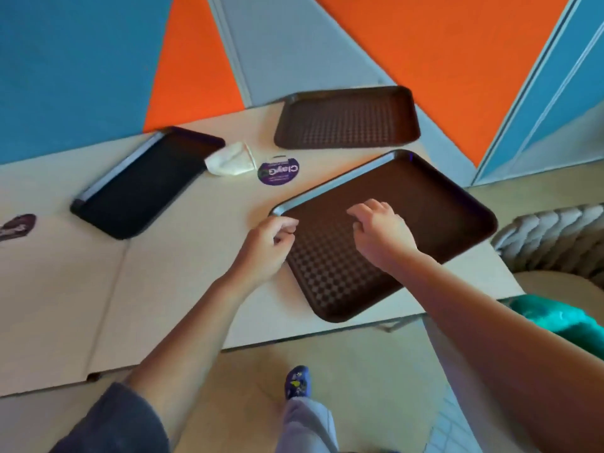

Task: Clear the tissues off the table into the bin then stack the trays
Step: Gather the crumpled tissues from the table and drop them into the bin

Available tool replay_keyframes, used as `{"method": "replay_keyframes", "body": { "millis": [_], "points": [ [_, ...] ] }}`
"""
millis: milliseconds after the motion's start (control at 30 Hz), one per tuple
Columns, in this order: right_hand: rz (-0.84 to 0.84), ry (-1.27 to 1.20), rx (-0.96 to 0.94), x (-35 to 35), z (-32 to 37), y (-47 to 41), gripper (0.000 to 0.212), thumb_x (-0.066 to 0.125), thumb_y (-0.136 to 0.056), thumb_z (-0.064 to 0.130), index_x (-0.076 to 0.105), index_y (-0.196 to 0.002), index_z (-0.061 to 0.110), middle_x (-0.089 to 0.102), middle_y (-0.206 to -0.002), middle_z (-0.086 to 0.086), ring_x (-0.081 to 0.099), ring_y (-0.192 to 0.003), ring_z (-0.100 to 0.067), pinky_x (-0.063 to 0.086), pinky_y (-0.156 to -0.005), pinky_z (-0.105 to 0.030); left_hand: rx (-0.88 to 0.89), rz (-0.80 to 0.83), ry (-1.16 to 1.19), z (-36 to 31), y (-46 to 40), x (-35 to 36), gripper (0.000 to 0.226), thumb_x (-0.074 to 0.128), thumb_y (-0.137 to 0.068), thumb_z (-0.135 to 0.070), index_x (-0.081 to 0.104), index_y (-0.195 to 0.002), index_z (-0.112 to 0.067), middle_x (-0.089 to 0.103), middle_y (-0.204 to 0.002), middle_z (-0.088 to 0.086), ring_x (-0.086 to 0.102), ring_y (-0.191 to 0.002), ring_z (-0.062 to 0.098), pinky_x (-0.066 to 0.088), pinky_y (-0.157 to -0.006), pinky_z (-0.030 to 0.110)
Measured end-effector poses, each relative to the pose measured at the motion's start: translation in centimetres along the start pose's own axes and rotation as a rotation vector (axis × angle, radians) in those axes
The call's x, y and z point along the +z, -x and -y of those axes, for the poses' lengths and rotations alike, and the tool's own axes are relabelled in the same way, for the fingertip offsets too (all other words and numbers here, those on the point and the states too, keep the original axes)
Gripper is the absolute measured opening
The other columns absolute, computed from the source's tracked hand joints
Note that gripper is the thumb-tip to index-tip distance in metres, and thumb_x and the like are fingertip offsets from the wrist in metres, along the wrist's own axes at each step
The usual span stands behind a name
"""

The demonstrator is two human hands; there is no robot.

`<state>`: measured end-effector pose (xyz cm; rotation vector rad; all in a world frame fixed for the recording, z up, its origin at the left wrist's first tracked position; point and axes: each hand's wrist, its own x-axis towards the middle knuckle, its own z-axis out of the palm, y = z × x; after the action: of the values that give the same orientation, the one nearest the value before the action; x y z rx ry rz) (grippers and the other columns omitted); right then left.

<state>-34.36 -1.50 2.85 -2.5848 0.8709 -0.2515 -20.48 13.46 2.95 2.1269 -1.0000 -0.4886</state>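
Three trays lie on the beige table (pixel 183 266). The near brown tray (pixel 434 204) sits at the table's right end, and a second brown tray (pixel 346 119) lies beyond it by the wall. A black tray (pixel 143 184) lies to the left. One crumpled white tissue (pixel 232 163) rests on the table beside the black tray's far corner. My left hand (pixel 271 243) hovers at the near tray's left rim with fingers loosely curled and nothing in it. My right hand (pixel 382 230) hangs over the middle of that tray, fingers drooping, empty.
A round purple sticker (pixel 277 171) is on the tabletop next to the tissue. Off the table's right end sit a green bag-lined container (pixel 555 318) and a grey ribbed radiator (pixel 555 237). The near tray's front corner overhangs the table edge. My shoe (pixel 297 384) is on the floor below.
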Motion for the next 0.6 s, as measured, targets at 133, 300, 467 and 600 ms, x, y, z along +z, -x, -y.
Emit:
{"method": "replay_keyframes", "body": {
  "millis": [133,300,467,600],
  "points": [
    [0.033,0.003,-0.031,2.4,5.3,-5.4,0.038,0.041,-0.094,0.014,0.051,-0.130,0.015,0.052,-0.132,-0.008,0.044,-0.125,-0.028,0.042,-0.100,-0.043,-0.019,-0.051,-0.048,4.7,-3.2,-5.3,0.029,0.052,-0.092,-0.010,0.060,-0.119,-0.014,0.060,-0.121,0.000,0.056,-0.109,0.010,0.040,-0.085,0.011],
    [0.047,-0.004,-0.035,5.6,10.7,-11.7,0.041,0.043,-0.089,0.009,0.051,-0.129,0.014,0.053,-0.130,-0.009,0.044,-0.123,-0.028,0.043,-0.097,-0.043,-0.039,-0.073,-0.045,9.1,-7.9,-10.2,0.029,0.050,-0.091,-0.009,0.060,-0.118,-0.014,0.059,-0.122,0.001,0.055,-0.105,0.009,0.037,-0.087,0.015],
    [0.066,0.007,-0.020,7.9,14.5,-17.0,0.041,0.044,-0.090,0.011,0.050,-0.131,0.014,0.050,-0.133,-0.010,0.044,-0.123,-0.029,0.042,-0.095,-0.042,-0.057,-0.046,-0.053,12.7,-12.4,-13.7,0.030,0.048,-0.092,-0.011,0.057,-0.120,-0.015,0.056,-0.125,0.001,0.051,-0.105,0.008,0.036,-0.087,0.017],
    [0.107,0.012,0.005,9.3,15.7,-20.3,0.040,0.042,-0.092,0.011,0.049,-0.132,0.013,0.051,-0.132,-0.011,0.042,-0.124,-0.029,0.041,-0.095,-0.042,-0.087,-0.015,-0.072,14.9,-15.5,-14.8,0.032,0.049,-0.092,-0.012,0.055,-0.123,-0.016,0.053,-0.130,0.002,0.052,-0.114,0.013,0.035,-0.088,0.018]
  ]
}}
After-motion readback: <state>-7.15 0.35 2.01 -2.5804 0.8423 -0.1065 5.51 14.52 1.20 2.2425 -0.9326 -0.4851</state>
